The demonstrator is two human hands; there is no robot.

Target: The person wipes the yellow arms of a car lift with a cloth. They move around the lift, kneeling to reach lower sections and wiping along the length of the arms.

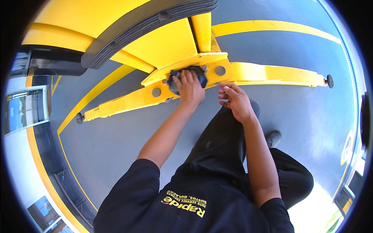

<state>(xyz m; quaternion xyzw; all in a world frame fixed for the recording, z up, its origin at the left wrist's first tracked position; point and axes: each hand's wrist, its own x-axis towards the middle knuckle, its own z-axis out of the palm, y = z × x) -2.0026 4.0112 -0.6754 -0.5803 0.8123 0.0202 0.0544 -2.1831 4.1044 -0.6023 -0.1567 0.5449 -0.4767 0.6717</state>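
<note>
One dark cloth [201, 78] beneath left hand [189, 88], against yellow lift carriage [212, 75]

Spreads out as a smooth, glossy blue-grey floor [116, 143], paler toward the right. Carries a broad painted yellow band [276, 26] across the top and a curving yellow stripe [97, 85] on the left. Bears a black shoe [274, 138] right of centre. Runs beneath the yellow lift arms [276, 74], hard to tell whether touching them.
</note>
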